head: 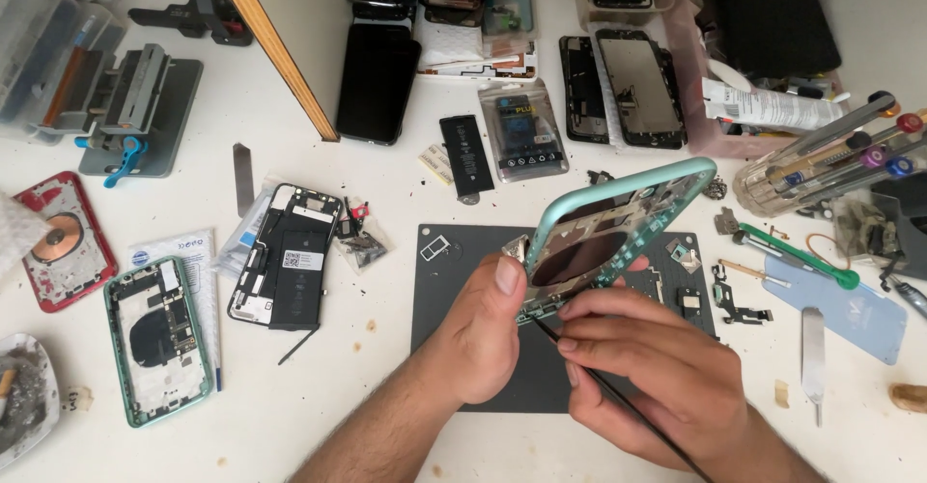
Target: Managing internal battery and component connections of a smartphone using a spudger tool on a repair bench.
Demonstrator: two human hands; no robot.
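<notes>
My left hand [483, 333] grips the lower edge of a mint-green phone frame [618, 217], holding it tilted up above a dark grey work mat [439, 299]. My right hand [647, 357] pinches a thin black pointed tool [628, 406], whose tip touches the frame's bottom edge near my left thumb. The frame's inside faces me, stripped of its screen. Small loose parts [690, 299] lie on the mat to the right of the frame.
To the left lie an opened black phone [285, 270], a green opened phone [159, 338] and a red back cover [63, 241]. A loose battery [465, 153], a black screen [377, 82], a screwdriver holder [821, 159] and a metal spatula [813, 357] surround the mat.
</notes>
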